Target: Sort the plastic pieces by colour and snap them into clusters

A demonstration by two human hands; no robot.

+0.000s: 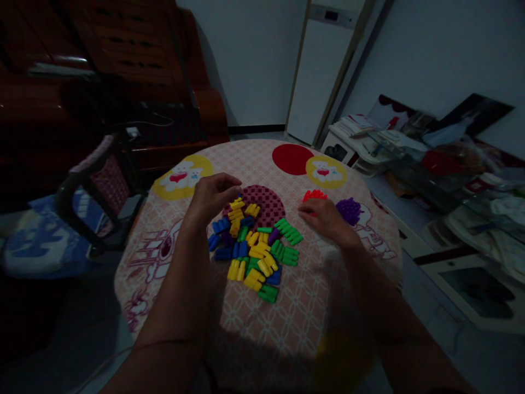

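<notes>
My left hand (213, 197) hovers at the far left edge of a mixed pile of plastic building pieces. Its thumb and fingers stay slightly apart, and a bit of blue shows just below the thumb tip. Yellow pieces (236, 214) lie right under it, with blue pieces (223, 253) nearer me and green pieces (287, 254) on the pile's right side. To the right, my right hand (322, 217) has its fingers bent together beside a cluster of red pieces (315, 195), partly covering it. Whatever those fingertips hold is hidden. A heap of purple pieces (349, 211) sits just beyond that wrist.
The round table wears a patterned cloth (246, 328) with bears and coloured circles. A folding chair (98, 191) stands at the left, before a wooden sofa (209, 109). On the right, a cluttered glass-topped cabinet (451, 191) runs close to the table; a white upright appliance (320, 71) stands behind.
</notes>
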